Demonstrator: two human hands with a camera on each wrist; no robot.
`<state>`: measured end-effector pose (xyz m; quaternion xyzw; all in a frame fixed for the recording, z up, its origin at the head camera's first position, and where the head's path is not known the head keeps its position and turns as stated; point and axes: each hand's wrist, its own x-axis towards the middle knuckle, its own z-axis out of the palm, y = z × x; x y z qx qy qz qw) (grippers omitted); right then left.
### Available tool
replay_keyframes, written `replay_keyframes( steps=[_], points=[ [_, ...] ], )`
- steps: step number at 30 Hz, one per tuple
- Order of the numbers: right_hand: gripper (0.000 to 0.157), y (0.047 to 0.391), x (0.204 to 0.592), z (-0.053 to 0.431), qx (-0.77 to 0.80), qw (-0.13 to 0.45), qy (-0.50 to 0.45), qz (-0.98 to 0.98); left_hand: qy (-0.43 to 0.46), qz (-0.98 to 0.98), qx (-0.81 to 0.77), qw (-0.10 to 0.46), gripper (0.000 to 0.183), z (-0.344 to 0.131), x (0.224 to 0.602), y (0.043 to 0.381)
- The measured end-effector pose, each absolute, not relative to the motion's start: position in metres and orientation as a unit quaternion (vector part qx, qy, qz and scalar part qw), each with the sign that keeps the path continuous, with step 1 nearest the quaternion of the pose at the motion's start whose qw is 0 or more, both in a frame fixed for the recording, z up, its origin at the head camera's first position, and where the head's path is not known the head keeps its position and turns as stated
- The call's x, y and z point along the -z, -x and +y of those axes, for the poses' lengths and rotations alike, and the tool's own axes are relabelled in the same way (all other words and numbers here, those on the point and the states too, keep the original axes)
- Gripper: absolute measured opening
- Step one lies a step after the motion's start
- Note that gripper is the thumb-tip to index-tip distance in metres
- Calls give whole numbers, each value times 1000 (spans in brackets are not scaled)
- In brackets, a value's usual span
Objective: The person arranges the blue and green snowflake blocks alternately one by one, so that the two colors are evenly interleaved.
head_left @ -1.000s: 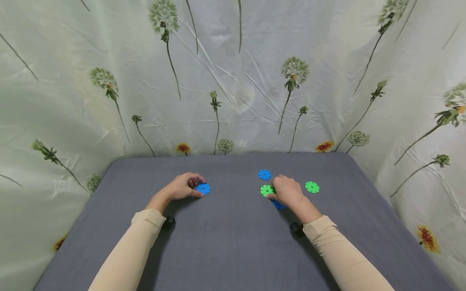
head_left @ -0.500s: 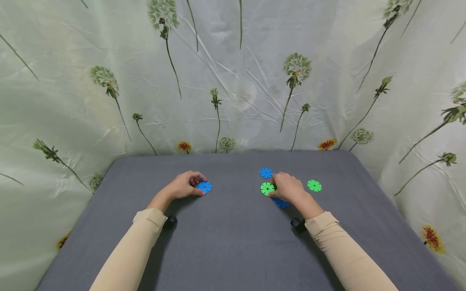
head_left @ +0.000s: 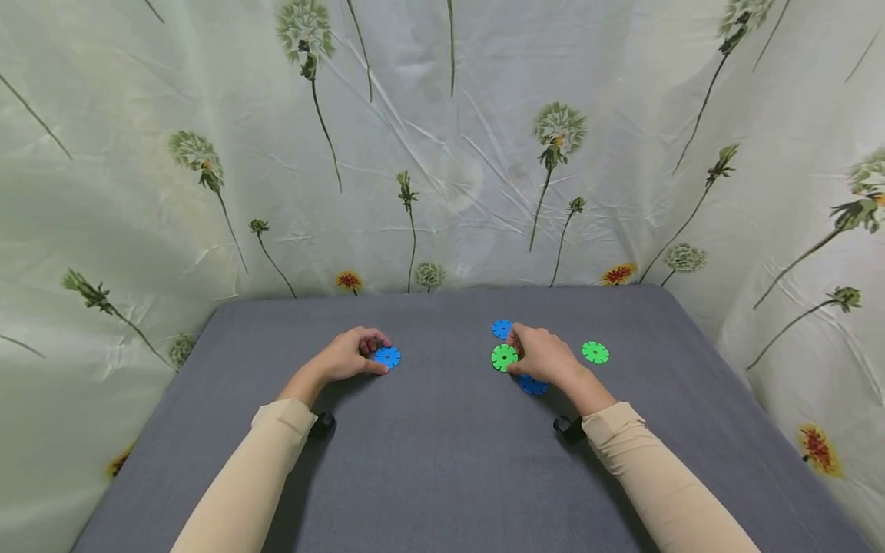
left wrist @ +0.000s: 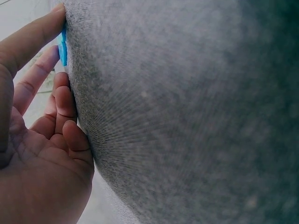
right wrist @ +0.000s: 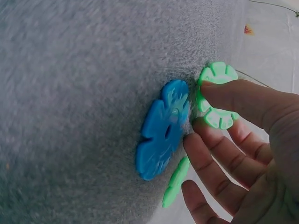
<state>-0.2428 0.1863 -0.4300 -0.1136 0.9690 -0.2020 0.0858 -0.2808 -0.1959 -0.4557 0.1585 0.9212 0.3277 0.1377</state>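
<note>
My left hand (head_left: 349, 355) is at the left of the table, thumb and index finger pinching the edges of a notched blue plastic building disc (head_left: 389, 357). In the left wrist view only a thin blue sliver of that disc (left wrist: 63, 49) shows beside the fingertips. With thumb and fingers, my right hand (head_left: 548, 357) holds a notched green building disc (head_left: 504, 358), which looks tilted off the cloth in the right wrist view. A second blue disc (right wrist: 164, 133) lies flat below this hand, partly covered by it in the head view.
Behind the right fingers lies another blue disc (head_left: 502, 329). Further right, a second green disc (head_left: 595, 352) lies flat. Grey cloth covers the table (head_left: 429, 461), and a dandelion-print curtain (head_left: 442, 153) hangs along its back and sides.
The right hand has shifted slightly left with the green disc, showing more of the blue disc below. The left hand stays at its blue disc. The head view has wobbled slightly.
</note>
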Motion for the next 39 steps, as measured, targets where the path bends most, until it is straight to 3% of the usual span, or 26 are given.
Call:
replay_keyframes(
  steps=[9,20,39],
  points=[
    [30,247,432,187,246,99,116,957,-160,922,-327,133,40,-196,457,280],
    [53,250,432,193,264,122,142,946,-162,921,-328,135,40,-197,457,281],
    [47,254,433,193,209,117,179,954,-166,925,-318,129,37,-196,459,280]
  ],
)
